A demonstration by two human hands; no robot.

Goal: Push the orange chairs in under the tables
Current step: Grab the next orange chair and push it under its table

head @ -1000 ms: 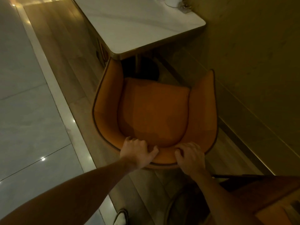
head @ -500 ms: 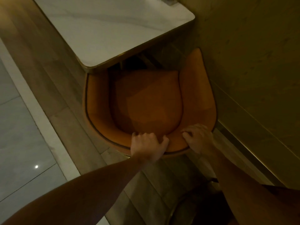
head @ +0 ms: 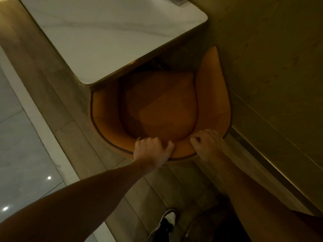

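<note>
An orange tub chair (head: 162, 110) with a curved back stands below me, its front tucked under the near edge of a white marble-look table (head: 108, 37) with a gold rim. My left hand (head: 151, 151) grips the top rim of the chair's back, fingers curled over it. My right hand (head: 208, 143) holds the same rim a little to the right, fingers bent over the edge. The chair's left arm end is hidden under the tabletop; its right arm runs up beside the wall.
A dim wall (head: 272, 70) with a baseboard runs close along the chair's right side. Wood-plank floor (head: 57, 95) lies left of the chair, then pale glossy tiles (head: 19, 154). My shoe (head: 165, 224) shows at the bottom, beside a dark curved object (head: 206, 224).
The chair has slid forward: its seat front and left arm now sit under the tabletop. Both hands stayed on the back rim and moved forward with it.
</note>
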